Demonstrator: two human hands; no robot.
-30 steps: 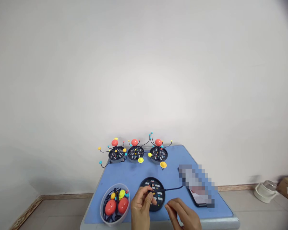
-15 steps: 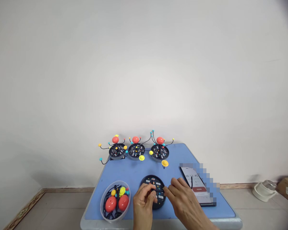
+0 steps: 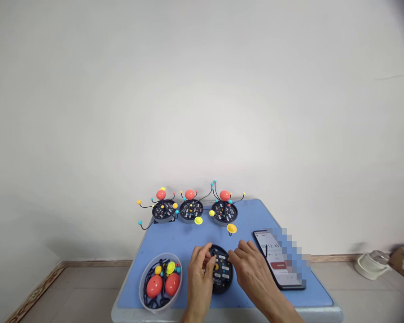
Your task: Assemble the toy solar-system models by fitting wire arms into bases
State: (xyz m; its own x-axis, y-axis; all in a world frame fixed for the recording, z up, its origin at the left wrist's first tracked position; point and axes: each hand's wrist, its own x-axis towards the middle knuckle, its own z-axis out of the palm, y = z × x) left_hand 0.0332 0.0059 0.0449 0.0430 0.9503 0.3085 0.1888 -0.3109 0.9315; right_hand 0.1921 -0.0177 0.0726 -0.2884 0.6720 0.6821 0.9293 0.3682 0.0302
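Both hands now closed in on black round base (image 3: 221,274), left hand (image 3: 199,271) pinching its far-left edge, right hand (image 3: 251,269) fingers bunched at right edge, base lettering unreadable, phone (image 3: 272,260) timer right.

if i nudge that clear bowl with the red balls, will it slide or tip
The clear bowl looks like thin plastic, so probably light and apt to slide on the smooth blue table. Wide and low, it seems unlikely to tip, though the red balls may roll inside.

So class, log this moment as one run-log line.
left hand: on black base | right hand: at base rim | bowl of parts: left | phone: right
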